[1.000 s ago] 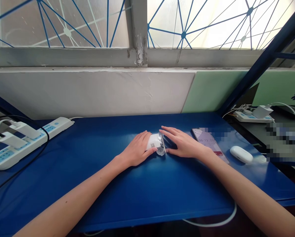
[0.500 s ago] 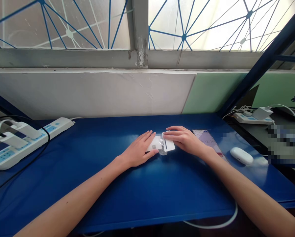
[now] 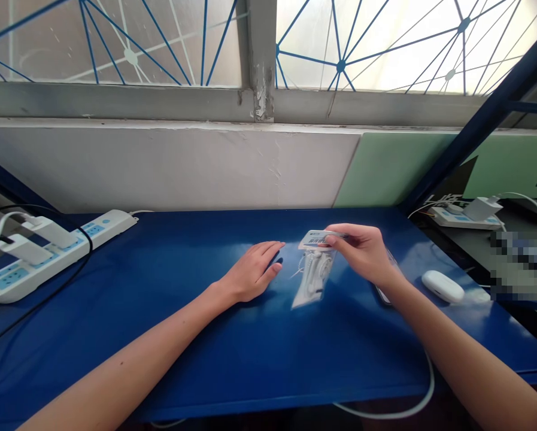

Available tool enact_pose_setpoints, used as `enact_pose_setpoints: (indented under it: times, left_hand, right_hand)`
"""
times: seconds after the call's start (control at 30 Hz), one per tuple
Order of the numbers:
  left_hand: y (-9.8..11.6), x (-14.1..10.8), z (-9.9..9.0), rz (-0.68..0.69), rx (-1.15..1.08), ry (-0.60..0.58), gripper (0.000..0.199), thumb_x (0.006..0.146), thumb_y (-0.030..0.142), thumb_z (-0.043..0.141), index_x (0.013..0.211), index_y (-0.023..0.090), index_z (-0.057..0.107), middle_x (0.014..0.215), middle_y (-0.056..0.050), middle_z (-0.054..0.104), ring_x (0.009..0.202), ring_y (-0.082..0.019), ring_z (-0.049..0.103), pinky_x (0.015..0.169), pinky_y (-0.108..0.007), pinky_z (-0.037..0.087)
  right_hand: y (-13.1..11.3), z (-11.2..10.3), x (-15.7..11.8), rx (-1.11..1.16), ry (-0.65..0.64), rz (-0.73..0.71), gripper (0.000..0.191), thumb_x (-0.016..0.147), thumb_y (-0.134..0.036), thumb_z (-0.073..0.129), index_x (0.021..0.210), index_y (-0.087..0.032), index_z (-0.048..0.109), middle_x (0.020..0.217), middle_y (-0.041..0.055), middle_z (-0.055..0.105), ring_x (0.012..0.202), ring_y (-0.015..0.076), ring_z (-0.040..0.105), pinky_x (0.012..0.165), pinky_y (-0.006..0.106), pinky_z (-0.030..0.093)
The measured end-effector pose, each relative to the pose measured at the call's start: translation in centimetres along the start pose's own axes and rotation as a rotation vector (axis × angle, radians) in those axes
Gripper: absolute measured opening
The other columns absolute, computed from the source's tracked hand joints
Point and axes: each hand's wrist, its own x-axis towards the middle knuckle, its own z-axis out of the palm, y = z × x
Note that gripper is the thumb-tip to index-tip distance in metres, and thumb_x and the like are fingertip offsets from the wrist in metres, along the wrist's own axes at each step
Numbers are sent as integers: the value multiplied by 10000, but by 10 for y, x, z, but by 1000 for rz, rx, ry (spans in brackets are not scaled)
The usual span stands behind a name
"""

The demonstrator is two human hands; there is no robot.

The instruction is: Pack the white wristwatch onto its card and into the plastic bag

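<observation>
Pinched by its printed card top, a clear packet [image 3: 313,276] with a white cable inside hangs from my right hand [image 3: 362,248]. The packet tilts a little, its lower end toward the left. My left hand [image 3: 254,274] rests on the blue desk [image 3: 196,353] to the left of the packet, fingers apart and holding nothing. Behind my right hand and wrist a phone [image 3: 384,296] lies mostly hidden.
A white earbud case [image 3: 443,287] sits right of my right wrist. A white power strip [image 3: 12,278] with chargers and a black cable [image 3: 90,245] lies at the left. A blue frame bar [image 3: 466,140] slants up at the right.
My right hand has lifted the packet off the desk and turned it, so it now hangs down. My left hand no longer touches it. The phone is now mostly covered by my right hand.
</observation>
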Motion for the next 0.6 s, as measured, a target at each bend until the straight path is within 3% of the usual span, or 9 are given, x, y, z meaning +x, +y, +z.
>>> enact_pose_setpoints:
  times: [0.13,0.27,0.33,0.43,0.5,0.6]
  left_hand:
    - [2,1,1,-28,4,25,521,1028,466,276,1417,149,413,1424,-121,491,1319,-255,438,1097,-425,366]
    - [5,3,2,-78,34,82,459,1025,405,329,1382,136,434,1387,-128,522,1283,-258,472,1064,-433,395]
    - [6,3,3,-97,44,133,378,1011,369,372,1277,140,514,1274,-123,593,1177,-253,544,990,-418,451]
    - [7,4,4,-106,58,217,251,986,311,405,947,165,605,948,-82,654,883,-216,610,788,-364,513]
    - [8,3,4,-56,66,269,251,968,277,413,806,179,579,810,-61,626,772,-200,586,712,-346,505]
    - [12,3,3,114,47,288,147,915,262,486,867,178,596,871,-72,650,842,-212,595,774,-362,510]
  right_hand:
    - [10,3,2,-29,-12,89,155,847,-332,678,918,-209,740,831,25,751,735,196,697,624,292,554]
    - [23,5,4,-94,-105,126,238,894,-285,591,1103,-223,687,1067,51,732,924,227,693,758,344,565]
    - [31,7,3,-179,-178,124,299,895,-211,544,1173,-235,652,1152,51,706,1017,233,666,818,364,553]
    - [42,11,-1,-239,-282,112,336,897,-147,472,1175,-228,643,1162,52,700,1067,225,647,883,385,535]
    - [47,16,-3,-264,-310,102,341,900,-146,456,1174,-227,642,1159,56,700,1052,222,653,869,386,546]
    - [53,22,-6,-345,-307,33,364,902,-153,461,1221,-231,618,1180,66,691,1050,225,652,879,405,549]
